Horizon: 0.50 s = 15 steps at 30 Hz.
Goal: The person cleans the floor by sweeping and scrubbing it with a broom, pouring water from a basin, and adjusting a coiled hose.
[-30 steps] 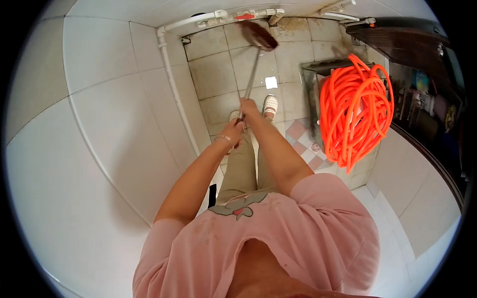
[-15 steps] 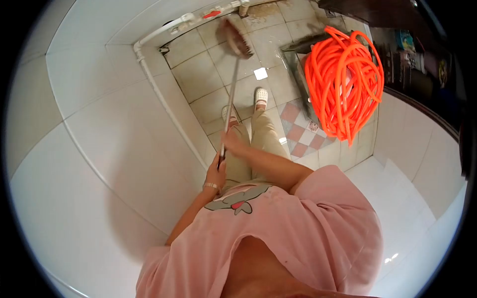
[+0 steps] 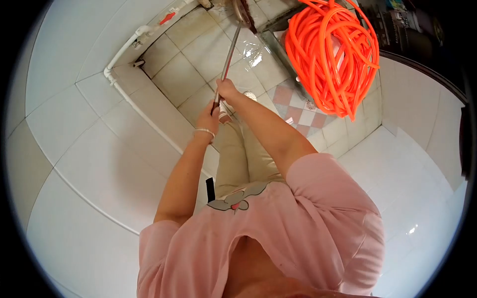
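Observation:
My left hand [image 3: 207, 117], with a pale bracelet at its wrist, is closed round the dark lower end of a long broom handle [image 3: 231, 55]. Just above it, my right hand [image 3: 227, 90] wraps the same handle. The handle slants away to a brownish broom head [image 3: 242, 14] with dark bristles, which is partly cut off by the top edge of the view. That head is over the tiled floor [image 3: 191, 52], close to the corner of a low grey-framed base under a coil of orange hose [image 3: 330, 57].
A white pipe [image 3: 144, 110] runs along the left wall, with a red valve handle [image 3: 168, 18] near the top. Pink-and-white checkered tiles [image 3: 298, 110] lie beside the hose. Dark shelving with assorted items [image 3: 405, 20] stands at upper right. Bright reflections [image 3: 253, 53] show on the floor.
The broom head has moved farther away, toward the hose base. Both arms are stretched farther forward, and both hands remain on the handle. My view has shifted too.

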Motion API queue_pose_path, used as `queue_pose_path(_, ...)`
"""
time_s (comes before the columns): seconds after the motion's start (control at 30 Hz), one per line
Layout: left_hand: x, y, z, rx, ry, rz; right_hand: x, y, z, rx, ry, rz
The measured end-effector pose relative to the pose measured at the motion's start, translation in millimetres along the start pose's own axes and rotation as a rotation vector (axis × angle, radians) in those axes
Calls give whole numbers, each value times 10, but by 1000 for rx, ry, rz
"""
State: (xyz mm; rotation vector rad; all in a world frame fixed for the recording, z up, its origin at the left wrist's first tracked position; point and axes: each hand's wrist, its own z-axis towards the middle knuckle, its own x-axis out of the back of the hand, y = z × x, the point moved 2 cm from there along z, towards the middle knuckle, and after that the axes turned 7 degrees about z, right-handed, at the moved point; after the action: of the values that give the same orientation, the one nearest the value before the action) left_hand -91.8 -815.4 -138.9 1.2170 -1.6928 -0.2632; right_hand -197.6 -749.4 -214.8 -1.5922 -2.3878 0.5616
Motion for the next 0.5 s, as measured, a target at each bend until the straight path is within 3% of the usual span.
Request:
queue_pose_path(0.07,-116,150,-479,196,-94,-153,168,53,-381,114,-5,-141)
queue_pose_path(0.1,-159,211,-790,266,-116,-193,169,586,-263,246,-49,-149)
queue_pose_path(0.13,-193,208,-1116,275,-91,-167,163,545,-718,133,-43,-256)
queue_pose_path(0.17,-167,256,-1451,369,-123,-212,175,728,-938,343,-82,-379)
queue_pose_path(0.2,-144,279,-1654,442,-156,-255,50,1347,-900,52,-77,-279)
queue_pose_path(0.27,-107,317,-1966,570,-220,-332,9,1714,-1183,-88,-134,-279)
queue_pose_path(0.37,-77,539,-1744,678,-286,-309,88,1525,-1052,-238,-209,-291)
queue_pose_path(0.43,-178,597,-1263,677,-286,-284,86,1569,-675,517,283,-306)
queue_pose_path(0.47,-243,567,-1007,653,-271,-289,229,1313,-359,629,-44,-664)
queue_pose_path(0.5,-298,616,-693,632,-263,-364,317,1063,-120,555,-79,-581)
